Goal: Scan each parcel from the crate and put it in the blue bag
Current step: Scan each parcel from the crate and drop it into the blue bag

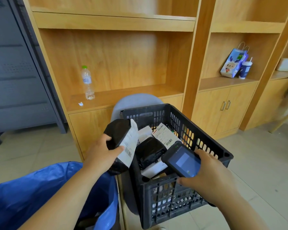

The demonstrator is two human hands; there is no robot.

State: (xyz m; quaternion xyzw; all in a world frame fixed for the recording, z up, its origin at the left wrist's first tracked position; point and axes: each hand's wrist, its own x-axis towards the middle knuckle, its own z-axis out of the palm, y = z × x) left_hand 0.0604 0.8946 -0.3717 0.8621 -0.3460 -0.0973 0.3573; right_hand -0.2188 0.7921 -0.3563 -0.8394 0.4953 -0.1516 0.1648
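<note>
Beyond crate (206,130) — bottle (87,82), gift bag (233,63)

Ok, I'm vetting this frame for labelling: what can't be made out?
Head view:
Inside of the blue bag: hidden by the left arm, cut by the bottom edge.
Label text on the held parcel: too small, blurred.
The scanner screen: blurred.
Bottom of the crate: covered by the top parcels.

The black perforated plastic crate (166,201) is looking matt; the black film-wrapped parcel (117,131) is showing a smooth white paper label (130,143); the blue woven-plastic bag (40,185) is gleaming.
</note>
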